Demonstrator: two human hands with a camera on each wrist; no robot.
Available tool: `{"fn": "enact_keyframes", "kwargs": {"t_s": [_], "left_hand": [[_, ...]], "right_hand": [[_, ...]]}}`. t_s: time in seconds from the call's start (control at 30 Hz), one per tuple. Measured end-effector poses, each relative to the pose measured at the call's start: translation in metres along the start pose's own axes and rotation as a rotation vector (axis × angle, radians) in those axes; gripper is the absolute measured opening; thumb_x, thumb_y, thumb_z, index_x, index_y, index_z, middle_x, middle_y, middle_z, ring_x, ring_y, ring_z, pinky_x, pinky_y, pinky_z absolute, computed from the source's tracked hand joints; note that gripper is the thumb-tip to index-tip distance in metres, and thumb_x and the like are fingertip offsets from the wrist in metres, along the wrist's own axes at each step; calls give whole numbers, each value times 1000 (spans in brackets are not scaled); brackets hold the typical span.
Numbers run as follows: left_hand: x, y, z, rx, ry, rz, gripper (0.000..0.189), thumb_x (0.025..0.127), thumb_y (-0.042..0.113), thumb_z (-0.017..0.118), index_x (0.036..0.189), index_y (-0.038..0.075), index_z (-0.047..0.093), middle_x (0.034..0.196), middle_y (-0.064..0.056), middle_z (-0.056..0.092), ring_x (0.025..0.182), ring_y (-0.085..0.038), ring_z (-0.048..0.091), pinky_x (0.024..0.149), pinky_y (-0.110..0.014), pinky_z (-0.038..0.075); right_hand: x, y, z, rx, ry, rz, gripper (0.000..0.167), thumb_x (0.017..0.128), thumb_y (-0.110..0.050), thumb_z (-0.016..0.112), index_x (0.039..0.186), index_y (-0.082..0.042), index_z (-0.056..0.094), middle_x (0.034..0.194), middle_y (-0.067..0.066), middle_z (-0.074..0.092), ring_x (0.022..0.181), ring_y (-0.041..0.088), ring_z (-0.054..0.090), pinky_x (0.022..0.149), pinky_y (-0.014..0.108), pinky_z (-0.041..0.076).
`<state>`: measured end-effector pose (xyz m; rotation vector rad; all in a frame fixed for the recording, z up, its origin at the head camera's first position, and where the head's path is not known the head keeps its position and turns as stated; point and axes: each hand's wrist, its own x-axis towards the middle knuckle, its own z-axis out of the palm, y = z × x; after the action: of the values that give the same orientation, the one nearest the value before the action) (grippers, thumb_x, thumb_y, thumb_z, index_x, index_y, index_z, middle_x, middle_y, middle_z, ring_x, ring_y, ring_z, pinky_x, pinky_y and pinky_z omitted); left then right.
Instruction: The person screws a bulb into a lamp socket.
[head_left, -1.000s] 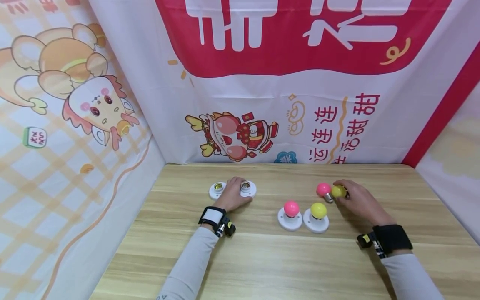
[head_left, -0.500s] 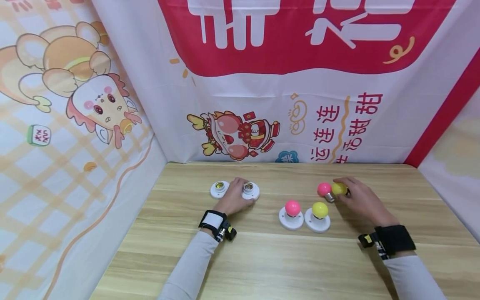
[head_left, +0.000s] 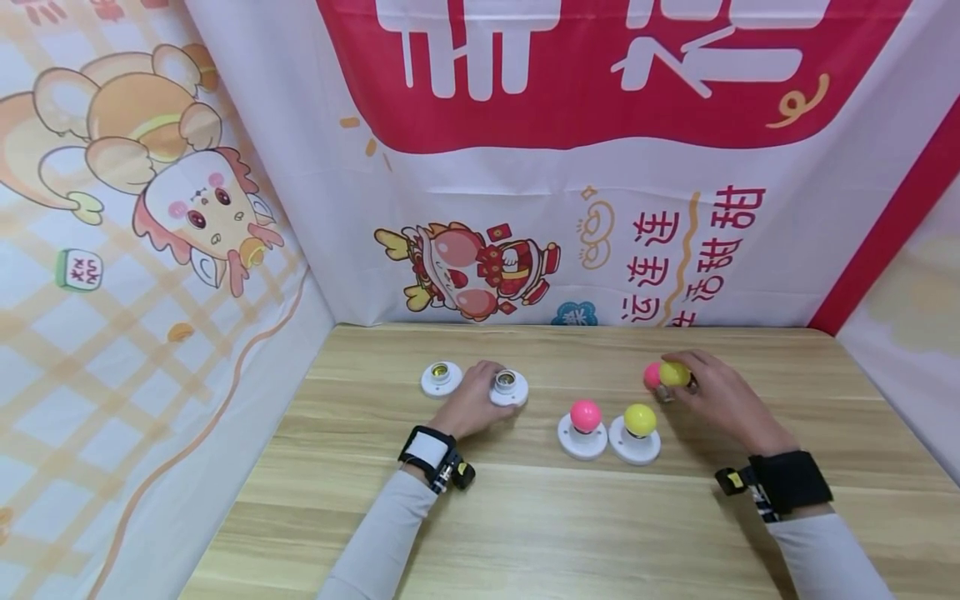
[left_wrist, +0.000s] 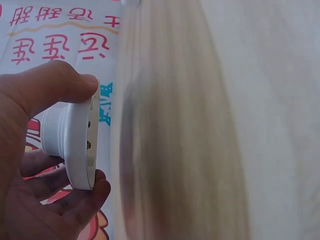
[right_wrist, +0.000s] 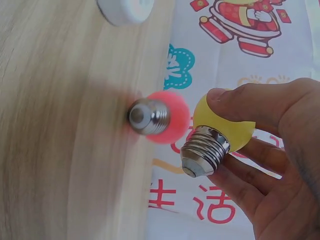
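Observation:
My left hand grips a white lamp socket by its round base. The left wrist view shows thumb and fingers at opposite edges of that base, its underside raised off the wood. My right hand holds a yellow light bulb by its globe; in the right wrist view its metal screw end points away from the palm. Beside it a pink light bulb lies on the table. A second bare lamp socket stands left of my left hand.
Between the hands, two more white sockets stand on the wooden table, one carrying a pink bulb, the other a yellow bulb. A printed cloth hangs along the table's back edge, with others at the sides.
My left hand has lifted the socket and shifted it slightly right, away from the other bare one. My right hand has raised the yellow bulb; the loose pink bulb has shifted slightly right.

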<state>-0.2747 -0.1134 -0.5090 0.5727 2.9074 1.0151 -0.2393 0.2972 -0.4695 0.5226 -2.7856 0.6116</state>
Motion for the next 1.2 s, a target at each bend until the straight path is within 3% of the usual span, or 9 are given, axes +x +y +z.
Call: {"fn": "enact_keyframes", "kwargs": {"t_s": [0.17, 0.37, 0.53, 0.77, 1.0, 1.2], "left_hand": [[-4, 7, -1, 7, -7, 29, 78, 83, 28, 91, 146, 2, 55, 145, -15, 59, 133, -31, 56, 119, -48, 49], [-8, 19, -3, 7, -14, 74, 78, 82, 26, 91, 147, 2, 55, 148, -15, 58, 137, -31, 55, 122, -48, 47], [-11, 27, -3, 19, -22, 104, 79, 82, 26, 91, 148, 3, 54, 150, -14, 56, 140, -31, 53, 122, -48, 46], [-15, 40, -5, 26, -42, 129, 80, 83, 26, 92, 150, 4, 53, 154, -12, 54, 143, -30, 50, 123, -47, 46], [-22, 51, -8, 16, -46, 163, 78, 82, 25, 91, 148, 5, 54, 152, -11, 55, 141, -28, 51, 121, -45, 48], [-28, 59, -10, 1, -55, 177, 78, 83, 26, 91, 149, 6, 54, 153, -9, 54, 141, -25, 50, 121, -44, 48]], "right_hand": [[1, -8, -3, 7, 7, 1, 49, 92, -3, 80, 138, 1, 62, 136, 29, 65, 126, 49, 62, 100, 67, 56], [5, -21, -7, 25, -14, 32, 50, 93, -7, 81, 139, 0, 60, 141, 27, 62, 133, 48, 58, 109, 68, 51], [7, -29, -10, 45, -19, 28, 51, 93, -8, 82, 138, 2, 59, 140, 28, 62, 124, 45, 62, 104, 66, 55], [11, -42, -13, 66, -41, 35, 53, 94, -9, 81, 140, 2, 56, 137, 28, 62, 125, 45, 61, 105, 66, 55], [9, -50, -11, 29, 34, -94, 59, 91, -9, 85, 145, -6, 60, 141, 22, 65, 130, 43, 62, 105, 64, 56], [9, -57, -11, 3, 66, -169, 54, 88, -11, 88, 138, -8, 68, 137, 21, 67, 126, 42, 64, 102, 63, 59]]}}
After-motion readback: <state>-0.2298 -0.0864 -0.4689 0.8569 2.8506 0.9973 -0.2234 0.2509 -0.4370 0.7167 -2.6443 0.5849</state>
